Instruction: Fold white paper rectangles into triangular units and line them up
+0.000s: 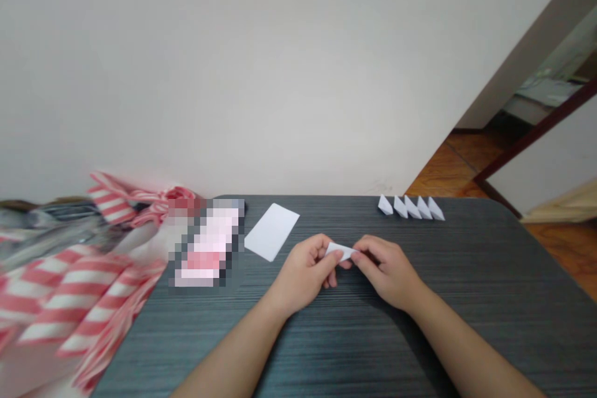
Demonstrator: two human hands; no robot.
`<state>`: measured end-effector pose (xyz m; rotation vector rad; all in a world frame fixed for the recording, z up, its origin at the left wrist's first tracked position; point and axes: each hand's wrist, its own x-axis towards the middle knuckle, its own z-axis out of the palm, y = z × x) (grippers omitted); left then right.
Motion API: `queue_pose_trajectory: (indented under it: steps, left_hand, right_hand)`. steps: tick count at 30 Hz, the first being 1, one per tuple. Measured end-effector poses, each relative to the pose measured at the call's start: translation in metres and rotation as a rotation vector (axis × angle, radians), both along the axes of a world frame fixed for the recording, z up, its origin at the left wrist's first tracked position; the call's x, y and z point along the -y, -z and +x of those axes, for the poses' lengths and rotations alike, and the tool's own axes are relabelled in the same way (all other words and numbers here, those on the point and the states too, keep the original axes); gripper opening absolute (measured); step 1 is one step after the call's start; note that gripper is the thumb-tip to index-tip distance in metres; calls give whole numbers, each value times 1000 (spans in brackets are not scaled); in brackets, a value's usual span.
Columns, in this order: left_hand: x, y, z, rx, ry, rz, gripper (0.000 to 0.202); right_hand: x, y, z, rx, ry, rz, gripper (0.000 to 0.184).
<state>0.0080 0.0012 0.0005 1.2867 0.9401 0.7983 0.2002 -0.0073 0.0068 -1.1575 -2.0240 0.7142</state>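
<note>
Both my left hand (303, 273) and my right hand (385, 270) pinch a small folded piece of white paper (340, 252) between fingers and thumbs, above the middle of the table. Its ends are hidden by my fingers. A flat white paper rectangle (271, 231) lies just beyond my left hand, not touching it. Several small folded white paper triangles (411, 208) stand in a tight row near the far edge, beyond my right hand.
The dark grey wood-grain table (354, 348) meets a white wall at the back. A pixelated pinkish object (208, 242) lies at the left, beside a red-and-white striped bag (69, 298). A wooden floor (559, 255) lies beyond the right edge.
</note>
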Motion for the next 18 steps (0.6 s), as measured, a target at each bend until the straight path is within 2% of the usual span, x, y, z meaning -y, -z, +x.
queue_pose_trajectory:
  steps: [7, 18]
  left_hand:
    - [0, -4, 1, 16, -10, -9, 24]
    - [0, 2, -1, -18, 4, 29, 25]
  right_hand:
    - [0, 0, 0, 2, -6, -5, 18]
    - [0, -1, -2, -19, 14, -29, 20]
